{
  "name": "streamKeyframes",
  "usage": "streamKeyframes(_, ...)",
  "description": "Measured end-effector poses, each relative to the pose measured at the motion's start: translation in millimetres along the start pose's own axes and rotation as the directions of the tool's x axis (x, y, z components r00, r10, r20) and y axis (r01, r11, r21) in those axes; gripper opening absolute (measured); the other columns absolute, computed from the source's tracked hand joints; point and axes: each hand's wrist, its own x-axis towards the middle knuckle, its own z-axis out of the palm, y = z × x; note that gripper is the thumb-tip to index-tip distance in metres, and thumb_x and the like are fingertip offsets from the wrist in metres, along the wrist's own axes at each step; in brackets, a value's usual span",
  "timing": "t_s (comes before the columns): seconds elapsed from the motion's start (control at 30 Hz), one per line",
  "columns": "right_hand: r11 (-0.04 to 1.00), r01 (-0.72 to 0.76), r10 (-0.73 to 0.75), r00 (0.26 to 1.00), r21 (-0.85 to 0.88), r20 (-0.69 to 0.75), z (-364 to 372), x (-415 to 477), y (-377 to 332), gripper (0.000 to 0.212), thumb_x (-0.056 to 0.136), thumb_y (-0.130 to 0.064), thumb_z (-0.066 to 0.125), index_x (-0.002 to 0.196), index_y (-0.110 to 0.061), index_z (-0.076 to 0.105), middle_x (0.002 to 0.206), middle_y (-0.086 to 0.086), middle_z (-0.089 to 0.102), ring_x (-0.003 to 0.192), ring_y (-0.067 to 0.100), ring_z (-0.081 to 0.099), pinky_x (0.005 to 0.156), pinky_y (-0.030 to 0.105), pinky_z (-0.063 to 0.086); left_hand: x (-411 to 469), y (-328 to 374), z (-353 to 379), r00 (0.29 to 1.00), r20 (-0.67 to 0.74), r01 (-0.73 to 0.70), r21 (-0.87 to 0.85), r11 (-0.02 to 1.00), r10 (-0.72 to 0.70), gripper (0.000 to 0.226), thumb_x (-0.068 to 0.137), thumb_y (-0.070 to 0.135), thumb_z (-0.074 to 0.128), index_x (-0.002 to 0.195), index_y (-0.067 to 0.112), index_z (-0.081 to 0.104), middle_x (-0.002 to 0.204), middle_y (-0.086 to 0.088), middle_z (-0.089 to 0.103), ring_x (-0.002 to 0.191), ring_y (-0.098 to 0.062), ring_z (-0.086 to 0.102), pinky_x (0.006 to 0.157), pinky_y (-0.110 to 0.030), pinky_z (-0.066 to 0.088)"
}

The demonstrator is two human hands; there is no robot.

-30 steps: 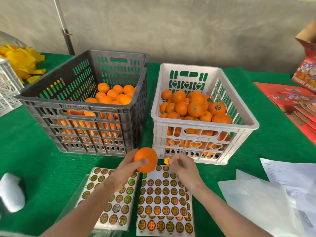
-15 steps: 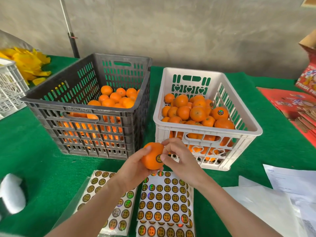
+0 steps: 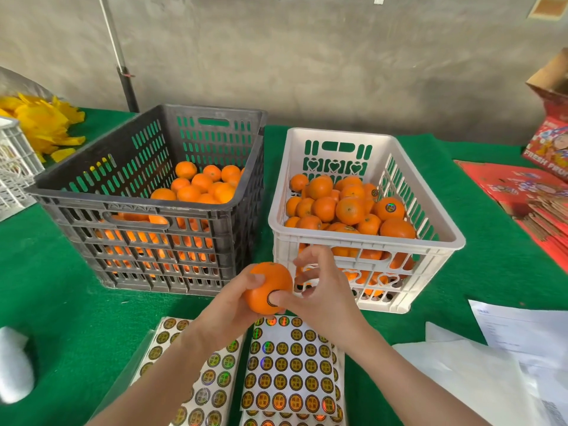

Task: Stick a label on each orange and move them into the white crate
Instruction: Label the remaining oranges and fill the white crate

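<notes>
My left hand grips an orange in front of the white crate, just above the label sheets. My right hand presses its thumb on a round label stuck to the orange's near side, with the other fingers spread. The white crate holds several oranges, some with labels showing. The black crate to its left holds several more oranges.
A second label sheet lies in a clear sleeve at the lower left. White papers lie at the right, red cartons at the far right. A white object sits at the left edge, yellow wrappers at the back left.
The right hand brought a label from the sheet to the orange and now presses it on with the thumb. The left hand kept hold of the orange and raised it slightly.
</notes>
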Motion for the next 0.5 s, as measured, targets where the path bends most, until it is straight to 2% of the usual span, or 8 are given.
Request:
streamKeyframes(0.07,0.997,0.037,-0.041,0.998,0.068,0.052,-3,-1,-1,0.063,0.065,-0.054,0.073,0.114,-0.048,0.033,0.116,-0.027,0.045,0.102,0.000,0.054,0.080,0.023,0.053,-2,6,3,0.998,0.039,-0.042,0.033,0.999,0.040,0.074,0.051,0.037,0.076,0.118,0.016,0.056,0.102,-0.011,0.071,0.083,-0.022,0.069,0.064,-0.029,0.054)
streamKeyframes(0.17,0.967,0.252,-0.254,0.964,0.032,0.077,-3,-4,-10,0.072,0.072,-0.051,0.068,0.129,-0.050,0.025,0.130,-0.029,0.035,0.118,-0.008,0.040,0.092,0.014,0.043,-1,19,16,0.987,0.105,-0.125,0.054,0.991,0.119,0.086,0.045,0.045,0.088,0.120,0.015,0.057,0.106,-0.013,0.069,0.092,-0.027,0.068,0.071,-0.033,0.056)
streamKeyframes(0.23,0.940,0.340,-0.340,0.940,-0.020,-0.011,-4,3,-17,0.074,0.071,-0.039,0.071,0.130,-0.044,0.028,0.129,-0.023,0.035,0.119,-0.009,0.036,0.094,0.013,0.039,5,29,29,0.981,0.119,-0.164,0.063,0.984,0.156,0.089,0.058,0.053,0.083,0.129,0.011,0.051,0.113,-0.013,0.065,0.101,-0.028,0.066,0.078,-0.033,0.055)
streamKeyframes(0.27,0.938,0.346,-0.346,0.935,-0.018,-0.077,-8,11,-21,0.071,0.070,-0.033,0.073,0.127,-0.042,0.032,0.124,-0.021,0.038,0.116,-0.009,0.037,0.092,0.012,0.040,9,34,37,0.977,0.111,-0.194,0.090,0.977,0.184,0.080,0.072,0.055,0.074,0.133,0.010,0.047,0.117,-0.013,0.064,0.106,-0.026,0.064,0.081,-0.031,0.055)
streamKeyframes(0.33,0.951,0.309,-0.299,0.929,0.015,-0.218,-21,33,-24,0.069,0.068,-0.028,0.077,0.121,-0.044,0.035,0.116,-0.021,0.040,0.110,-0.010,0.039,0.085,0.005,0.036,18,47,51,0.960,0.099,-0.279,0.268,0.922,0.261,0.053,0.096,0.046,0.044,0.137,0.013,0.045,0.112,-0.003,0.070,0.104,-0.016,0.067,0.079,-0.022,0.054)
streamKeyframes(0.37,0.963,0.270,-0.253,0.926,0.023,-0.282,-30,48,-24,0.070,0.067,-0.028,0.079,0.120,-0.045,0.035,0.117,-0.019,0.039,0.106,-0.008,0.038,0.082,0.003,0.033,25,54,55,0.945,0.058,-0.319,0.376,0.870,0.321,0.045,0.100,0.041,0.035,0.136,0.017,0.046,0.109,0.002,0.071,0.097,-0.011,0.068,0.076,-0.021,0.055)
streamKeyframes(0.43,0.989,0.144,-0.131,0.930,0.012,-0.343,-50,85,-18,0.071,0.069,-0.030,0.080,0.123,-0.041,0.036,0.125,-0.011,0.036,0.108,0.001,0.035,0.079,0.006,0.029,40,68,60,0.923,-0.042,-0.318,0.471,0.823,0.382,0.039,0.102,0.038,0.030,0.130,0.020,0.050,0.118,0.001,0.064,0.096,-0.015,0.066,0.080,-0.029,0.054)
streamKeyframes(0.5,0.998,-0.014,-0.003,0.955,-0.054,-0.297,-66,123,-6,0.072,0.069,-0.028,0.080,0.128,-0.031,0.039,0.131,-0.001,0.038,0.113,0.011,0.037,0.083,0.017,0.033,52,77,58,0.929,-0.145,-0.237,0.476,0.847,0.341,0.039,0.104,0.032,0.031,0.130,0.011,0.051,0.121,-0.006,0.059,0.097,-0.019,0.060,0.082,-0.035,0.051)
